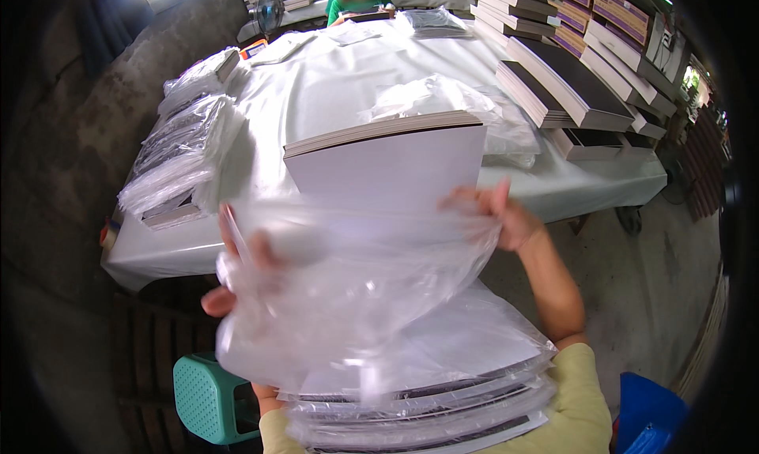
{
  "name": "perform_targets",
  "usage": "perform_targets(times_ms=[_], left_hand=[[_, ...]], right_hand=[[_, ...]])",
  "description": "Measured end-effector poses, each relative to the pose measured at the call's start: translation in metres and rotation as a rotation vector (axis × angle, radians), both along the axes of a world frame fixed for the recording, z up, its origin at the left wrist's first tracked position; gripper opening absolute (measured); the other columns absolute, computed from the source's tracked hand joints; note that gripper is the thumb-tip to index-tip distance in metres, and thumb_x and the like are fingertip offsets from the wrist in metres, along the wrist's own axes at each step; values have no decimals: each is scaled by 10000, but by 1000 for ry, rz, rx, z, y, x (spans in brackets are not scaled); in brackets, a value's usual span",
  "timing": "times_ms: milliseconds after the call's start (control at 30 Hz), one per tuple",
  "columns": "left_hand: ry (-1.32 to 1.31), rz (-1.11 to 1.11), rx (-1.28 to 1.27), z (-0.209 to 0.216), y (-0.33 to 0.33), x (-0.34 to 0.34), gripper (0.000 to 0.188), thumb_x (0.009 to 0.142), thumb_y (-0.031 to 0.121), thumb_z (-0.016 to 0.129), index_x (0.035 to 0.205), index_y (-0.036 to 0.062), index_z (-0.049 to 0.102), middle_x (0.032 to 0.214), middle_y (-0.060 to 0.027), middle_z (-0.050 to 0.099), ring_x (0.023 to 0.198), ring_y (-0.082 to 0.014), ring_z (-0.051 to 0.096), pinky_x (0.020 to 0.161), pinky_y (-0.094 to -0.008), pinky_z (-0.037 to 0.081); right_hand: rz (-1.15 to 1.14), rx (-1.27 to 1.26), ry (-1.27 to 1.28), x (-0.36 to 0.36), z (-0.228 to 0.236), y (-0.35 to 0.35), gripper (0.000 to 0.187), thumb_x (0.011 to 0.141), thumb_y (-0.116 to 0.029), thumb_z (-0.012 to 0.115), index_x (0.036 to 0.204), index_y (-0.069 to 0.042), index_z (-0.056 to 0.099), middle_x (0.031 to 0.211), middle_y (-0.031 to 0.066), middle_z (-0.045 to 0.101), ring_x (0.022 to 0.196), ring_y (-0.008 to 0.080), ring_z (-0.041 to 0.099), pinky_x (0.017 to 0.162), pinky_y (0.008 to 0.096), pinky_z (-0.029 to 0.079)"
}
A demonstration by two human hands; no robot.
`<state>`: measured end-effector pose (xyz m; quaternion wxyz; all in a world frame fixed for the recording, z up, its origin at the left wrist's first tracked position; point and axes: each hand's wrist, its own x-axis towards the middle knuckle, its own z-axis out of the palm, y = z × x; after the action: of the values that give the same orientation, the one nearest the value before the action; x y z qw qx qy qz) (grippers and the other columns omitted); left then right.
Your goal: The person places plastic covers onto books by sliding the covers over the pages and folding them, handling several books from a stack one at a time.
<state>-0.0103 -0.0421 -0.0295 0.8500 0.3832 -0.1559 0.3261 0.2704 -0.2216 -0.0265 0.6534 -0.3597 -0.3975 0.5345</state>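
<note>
A thick stack of white boards (pixel 387 165) stands upright at the near edge of the table, its layered edge uppermost. In front of its lower part hangs a clear plastic bag (pixel 356 272), spread wide between my hands and blurred by motion. My left hand (pixel 249 264) grips the bag's left side, some fingers showing through the film. My right hand (pixel 498 213) holds the right side of the bag's mouth, thumb raised, close to the boards' right edge. Below, against my body, lies a pile of bagged board stacks (pixel 427 399). How far the boards reach into the bag is hidden.
A white-covered table (pixel 277 110) spreads ahead. Plastic-wrapped packs (pixel 182 158) are piled at left, loose clear bags (pixel 443 98) lie behind the boards, and dark-topped board stacks (pixel 569 82) rise at right. A green stool (pixel 209 399) is at lower left. A person (pixel 356 3) sits at the far end.
</note>
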Motion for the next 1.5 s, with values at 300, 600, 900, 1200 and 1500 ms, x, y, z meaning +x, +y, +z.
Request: perform_targets(times_ms=[300,600,900,1200,1500], left_hand=[[293,41,128,-30,-4,-5,717,509,362,814,1041,-9,509,759,-116,587,691,-208,576,606,-291,461],[536,-192,391,-40,9,14,781,495,311,830,1105,-12,466,766,-96,586,699,-192,571,609,-284,451],[152,29,-128,-3,8,11,854,481,260,846,1169,-14,422,773,-75,584,706,-176,566,612,-277,442],[814,-210,275,-48,53,-2,912,469,210,858,1220,38,368,859,-34,548,811,-115,532,651,-240,417],[728,488,385,-8,62,38,396,598,13,666,941,94,485,763,24,451,750,-97,475,688,-239,401]], right_hand=[[432,184,-139,-3,-20,-11,652,698,-285,709,1226,-45,412,1225,136,455,1115,260,428,905,431,363],[-104,421,373,19,10,-32,373,709,-209,703,1011,-32,575,1020,125,576,819,209,556,734,341,421],[367,-92,-384,-15,-5,-16,247,742,-255,654,879,-54,611,908,118,587,733,158,572,677,265,437],[-332,76,445,1,4,-27,343,891,-251,438,591,-89,480,590,47,501,570,206,493,592,314,406],[-552,-153,-565,7,-4,-20,256,621,41,684,764,-50,491,726,-26,425,627,58,376,554,206,352]])
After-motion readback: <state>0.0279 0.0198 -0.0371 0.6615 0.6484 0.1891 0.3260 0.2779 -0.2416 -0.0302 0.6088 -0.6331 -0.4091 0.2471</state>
